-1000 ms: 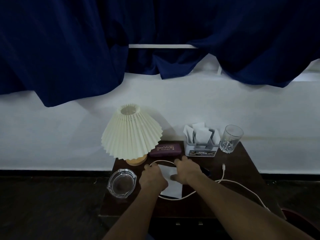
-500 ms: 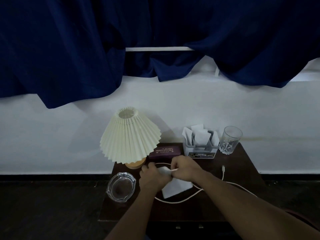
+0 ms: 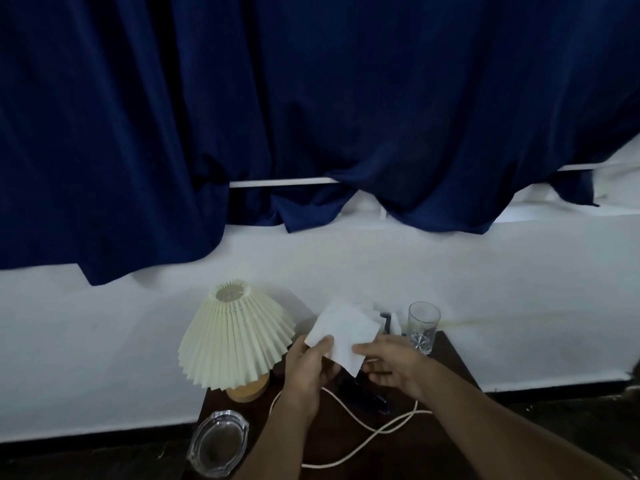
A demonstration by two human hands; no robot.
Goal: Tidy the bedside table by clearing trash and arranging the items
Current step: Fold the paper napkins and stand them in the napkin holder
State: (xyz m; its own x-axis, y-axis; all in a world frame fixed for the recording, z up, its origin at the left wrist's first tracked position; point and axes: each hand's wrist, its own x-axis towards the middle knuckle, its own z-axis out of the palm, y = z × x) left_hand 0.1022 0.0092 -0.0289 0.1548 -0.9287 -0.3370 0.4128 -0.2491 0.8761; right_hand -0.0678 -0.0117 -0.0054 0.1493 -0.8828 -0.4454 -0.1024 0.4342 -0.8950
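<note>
While hands [image 3: 349,367] pinch it, white paper [image 3: 341,332] tilted, corner pointing down

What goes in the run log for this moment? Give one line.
stage: clearing trash | hands: left and right hold white paper above table | cable, ashtray on table

Two bare forearms, sleeveless to the frame edge; left hand [image 3: 309,368] and right hand [image 3: 391,367] ungloved, without rings, watch or bracelets
</note>
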